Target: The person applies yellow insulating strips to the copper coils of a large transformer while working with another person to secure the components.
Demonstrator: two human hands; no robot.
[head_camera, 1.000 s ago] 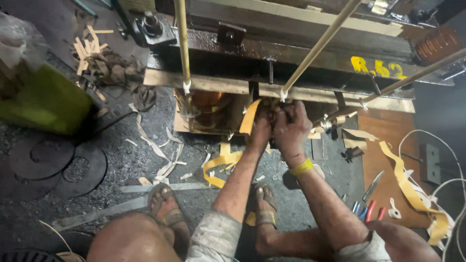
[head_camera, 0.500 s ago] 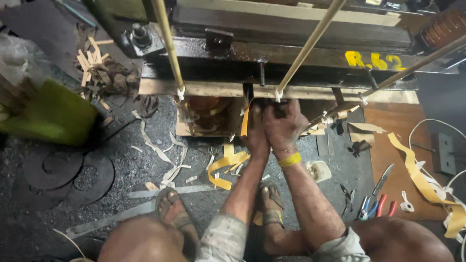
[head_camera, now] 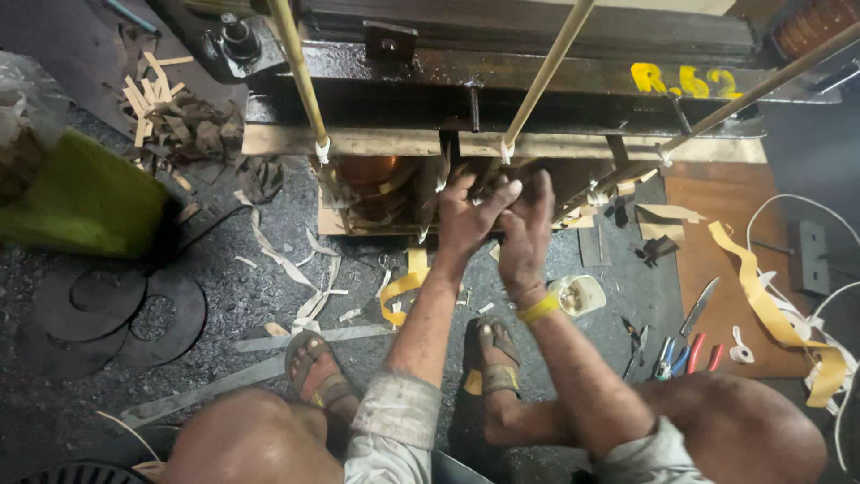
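Right now I have both hands pressed together at the mouth of a dark gap under the steel frame [head_camera: 537, 85]: the left hand [head_camera: 468, 215] and the right hand [head_camera: 528, 224] overlap, fingers curled around something I cannot make out, so whether they grip a piece or just push on it I cannot tell. Whatever it is sits just beside the copper coil [head_camera: 372, 179], between the wooden strip [head_camera: 376, 141] above and the floor below. My worry is the squeeze: the fingers are deep in a narrow slot among hard edges, and a slip could, I judge, drive knuckles into the frame or scrape the coil's wrapping. The hands look greasy, which makes a slip likelier. Two brass rods [head_camera: 300, 76] slant down close to my forearms, and a sudden jerk backward might knock one. I am squatting with sandalled feet [head_camera: 318, 376] on a gritty floor strewn with paper scraps [head_camera: 296, 269] and a yellow tape [head_camera: 403, 287] curl just in front of the toes, so losing footing is possible if I pull hard. Pliers [head_camera: 685, 354] and a blade lie well off to the right, out of harm's way, I think.
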